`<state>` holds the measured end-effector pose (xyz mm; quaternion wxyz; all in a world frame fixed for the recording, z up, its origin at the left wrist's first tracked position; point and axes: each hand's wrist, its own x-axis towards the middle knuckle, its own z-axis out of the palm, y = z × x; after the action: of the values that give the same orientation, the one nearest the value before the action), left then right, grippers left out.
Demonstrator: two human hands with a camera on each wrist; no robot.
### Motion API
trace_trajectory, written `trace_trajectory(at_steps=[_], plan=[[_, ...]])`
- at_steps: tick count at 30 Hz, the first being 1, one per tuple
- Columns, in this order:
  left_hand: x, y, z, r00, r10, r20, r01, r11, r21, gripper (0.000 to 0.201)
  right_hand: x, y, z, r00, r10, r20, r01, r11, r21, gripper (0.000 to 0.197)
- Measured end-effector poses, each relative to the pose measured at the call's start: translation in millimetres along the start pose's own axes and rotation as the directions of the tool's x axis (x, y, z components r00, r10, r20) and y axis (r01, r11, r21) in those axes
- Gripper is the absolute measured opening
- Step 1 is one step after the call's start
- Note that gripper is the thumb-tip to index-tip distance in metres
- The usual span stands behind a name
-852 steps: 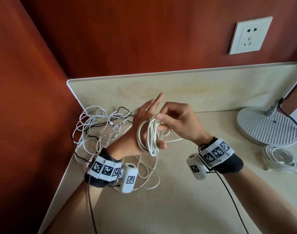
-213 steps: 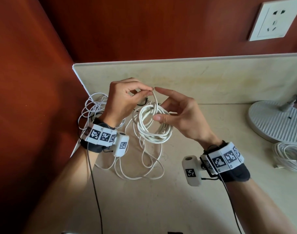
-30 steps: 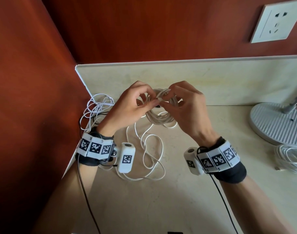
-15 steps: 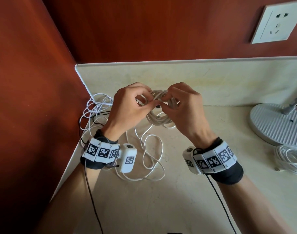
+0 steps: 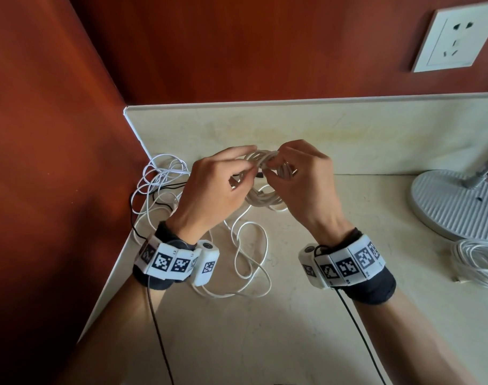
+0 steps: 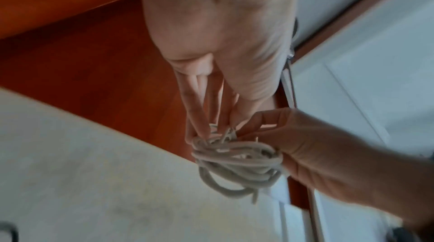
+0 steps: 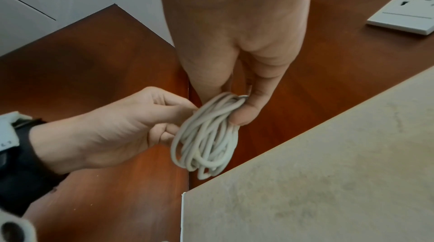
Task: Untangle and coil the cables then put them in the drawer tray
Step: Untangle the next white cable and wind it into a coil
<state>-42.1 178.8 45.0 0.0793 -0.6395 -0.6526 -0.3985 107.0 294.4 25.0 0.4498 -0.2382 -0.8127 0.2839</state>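
Above the counter's [image 5: 237,343] back-left corner, my left hand [image 5: 209,190] and right hand [image 5: 306,184] pinch one nearly finished white cable coil [image 5: 265,190]; tangled cables [image 5: 159,184] remain, seemingly undone.

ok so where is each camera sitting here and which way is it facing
head: on the head, facing forward and down at the counter corner; both forearms, left hand and right hand at the white cable coil.
left wrist: along the left hand toward the coil; the right hand enters.
right wrist: along the right hand toward the coil; the left hand enters.
Shared: all three show both hands gripping the coil.
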Motion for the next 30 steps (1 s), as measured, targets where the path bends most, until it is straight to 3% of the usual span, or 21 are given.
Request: trace_trajectory(at_steps=[7,12,20,26,30], plan=[[6.4,-14.3,1.2,0.994,-0.082,0.068,0.095,0.972,-0.215,0.024,-0.6,0.2,-5.0,1.000,-0.004,0.026,0.005,1.000,-0.026,0.012],[9.1,-17.4,4.7,0.993,-0.062,0.104,0.088,0.960,-0.265,0.025,-1.3,0.2,-3.6,0.999,-0.001,0.041,0.002,0.999,-0.034,0.013],[8.1,-11.9,12.3,0.993,-0.107,-0.048,0.093,0.968,-0.235,0.005,-0.9,0.2,-4.5,1.000,0.017,0.024,-0.018,0.999,0.045,0.014],[1.6,-4.7,14.5,0.965,-0.261,-0.019,0.226,0.868,-0.442,0.003,-2.5,5.2,-8.3,0.999,0.029,0.030,-0.031,0.998,0.055,0.011],[-4.5,-5.1,14.5,0.961,-0.273,0.033,0.255,0.839,-0.481,0.003,-0.7,5.7,-11.4,0.998,-0.010,0.059,0.007,0.999,0.049,0.008]])
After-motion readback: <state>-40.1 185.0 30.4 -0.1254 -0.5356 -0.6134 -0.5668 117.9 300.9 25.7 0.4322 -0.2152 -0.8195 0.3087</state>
